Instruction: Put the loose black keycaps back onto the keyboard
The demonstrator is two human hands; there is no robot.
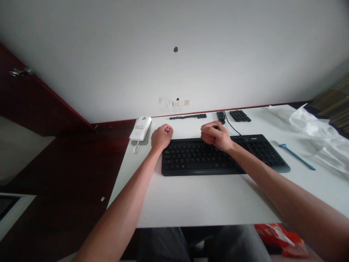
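Two bare hands are at work over the white counter (204, 203), and from where I stand the black keyboard (201, 171) between the person's forearms draws the eye first. It lies flat on the counter, its long front edge facing the person. The right hand (215, 136) is clenched above the keyboard's far edge, closed on some small dark pieces (216, 127) that peep out by the thumb; I can't tell what they are. The left hand (162, 137) is curled in, fingers drawn toward the thumb, at the keyboard's far left corner. Whether it holds anything, or touches the keyboard, I can't tell.

Beyond the hands, near the wall (109, 72), loose black keycaps (188, 116) sit in a row, with a narrow cluster (221, 117) and a wider cluster (239, 116) off to the right. A thin black cable (231, 127) runs back from the keyboard between those two. Over on the left, a white device (140, 129) with a strap loop (136, 147) lies near the counter's edge. Right of the keyboard there's a slim blue tool (297, 156), lying at a slant, and then crumpled white sheeting (308, 122). Down below the counter, beside the person's legs (234, 243), I see something red and crinkled (286, 242).
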